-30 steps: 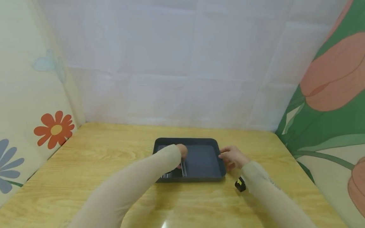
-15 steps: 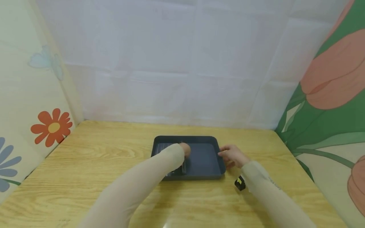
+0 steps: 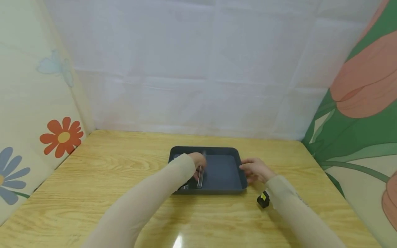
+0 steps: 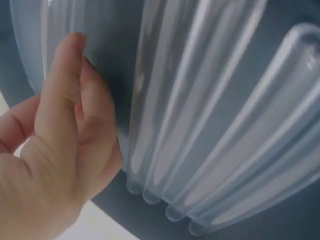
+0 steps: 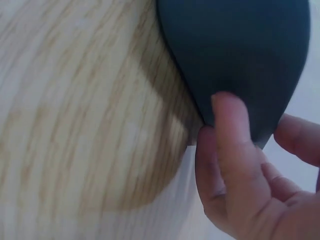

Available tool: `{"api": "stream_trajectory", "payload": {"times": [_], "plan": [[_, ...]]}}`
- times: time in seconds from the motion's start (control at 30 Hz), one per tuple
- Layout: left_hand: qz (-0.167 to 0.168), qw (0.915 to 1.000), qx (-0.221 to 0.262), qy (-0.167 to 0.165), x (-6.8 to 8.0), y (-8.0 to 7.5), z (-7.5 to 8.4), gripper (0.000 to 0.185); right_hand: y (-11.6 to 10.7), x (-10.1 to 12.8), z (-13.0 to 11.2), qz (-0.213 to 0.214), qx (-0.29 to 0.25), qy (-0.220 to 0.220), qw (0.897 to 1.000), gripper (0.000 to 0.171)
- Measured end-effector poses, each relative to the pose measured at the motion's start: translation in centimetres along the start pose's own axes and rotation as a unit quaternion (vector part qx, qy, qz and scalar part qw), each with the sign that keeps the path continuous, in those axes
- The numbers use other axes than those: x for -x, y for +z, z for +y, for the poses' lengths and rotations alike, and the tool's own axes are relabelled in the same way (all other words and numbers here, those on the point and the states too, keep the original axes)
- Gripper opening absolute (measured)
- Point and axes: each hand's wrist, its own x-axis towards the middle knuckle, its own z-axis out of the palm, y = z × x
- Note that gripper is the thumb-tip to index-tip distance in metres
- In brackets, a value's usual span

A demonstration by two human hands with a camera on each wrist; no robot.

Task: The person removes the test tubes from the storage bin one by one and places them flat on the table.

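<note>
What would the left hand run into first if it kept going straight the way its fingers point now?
Most likely the clear tubes lying in the dark tray. The left hand is over the tray's left part with its fingers right beside the nearest tube; whether they already touch it is unclear.

A light wooden table (image 3: 102, 179) stood against a creased white sheet backdrop (image 3: 198, 69), flanked by a cream flower-printed panel (image 3: 31, 113) and a green tulip-printed panel (image 3: 359, 113).
</note>
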Motion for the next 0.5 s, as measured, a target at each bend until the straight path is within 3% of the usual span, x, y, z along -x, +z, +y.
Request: {"api": "stream_trajectory", "payload": {"times": [0.1,0.3,0.5], "plan": [[-0.022,0.9996,0.015,0.006,0.0,-0.8,0.0,0.031,0.0,-0.1,0.1,-0.006,-0.002,0.0,1.0,0.046],[-0.096,0.9928,0.068,0.021,1.8,-2.1,0.5,0.053,0.0,0.2,0.2,-0.009,-0.002,0.005,1.0,0.046],[-0.106,0.9881,0.092,0.064,3.0,-3.1,0.4,0.069,-0.1,0.5,0.4,-0.018,-0.011,-0.008,1.0,0.046]]}}
